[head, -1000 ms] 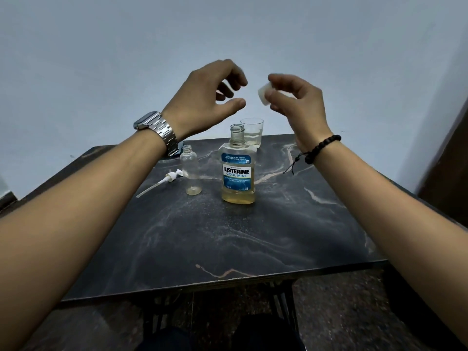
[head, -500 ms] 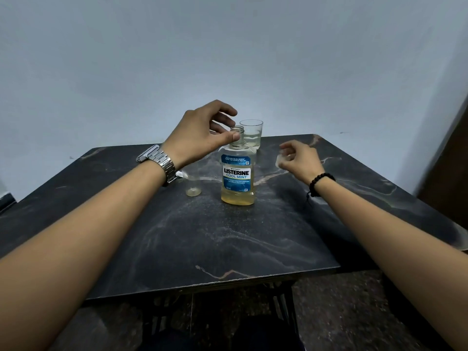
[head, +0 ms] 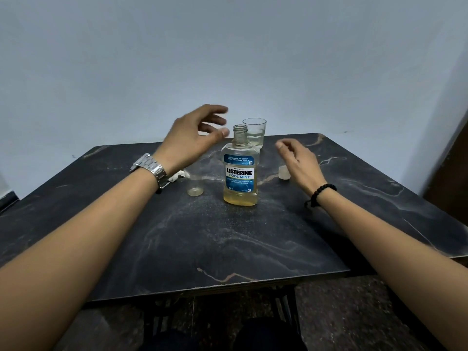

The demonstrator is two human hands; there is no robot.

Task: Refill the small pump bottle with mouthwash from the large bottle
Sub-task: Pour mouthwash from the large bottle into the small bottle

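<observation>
Both hands hold nothing: the left hand (head: 195, 138) hovers loosely spread beside the neck of the uncapped large bottle (head: 240, 171) at the table's (head: 228, 244) middle, and the right hand (head: 300, 162) hangs relaxed right of it. A careless knock could tip that bottle — or the small pump bottle (head: 194, 182) just left of it, partly hidden by the wrist. Count: two bottles, one cap (head: 284, 172), one glass (head: 254, 131), one pump head (head: 180, 175) — barely visible.

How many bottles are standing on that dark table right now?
2. The large mouthwash bottle stands uncapped near the table's middle. The small clear bottle stands just to its left, its top hidden behind the left hand. The glass behind isn't a bottle.
</observation>
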